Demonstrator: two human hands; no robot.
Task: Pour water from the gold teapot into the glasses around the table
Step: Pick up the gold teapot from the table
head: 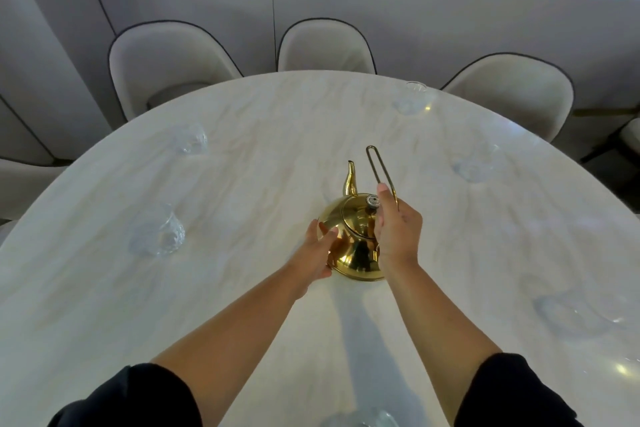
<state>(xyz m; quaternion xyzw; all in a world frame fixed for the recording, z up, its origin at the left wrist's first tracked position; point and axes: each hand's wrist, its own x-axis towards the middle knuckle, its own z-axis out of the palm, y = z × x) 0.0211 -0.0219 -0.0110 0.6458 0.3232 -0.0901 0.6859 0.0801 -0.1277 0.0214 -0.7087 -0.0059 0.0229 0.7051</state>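
Hands (360,239) on gold teapot (353,239), mid-table (242,288), glasses (157,230) apart

Gold teapot (353,236) sits upright at centre frame on the pale worktop (104,305), polished and domed, spout pointing away toward the top of the frame, thin wire handle raised up, small knob on the lid. Clear glasses ring it: two at left (157,232) (190,139), two at right (476,163) (410,99), one at the bottom edge (363,419).
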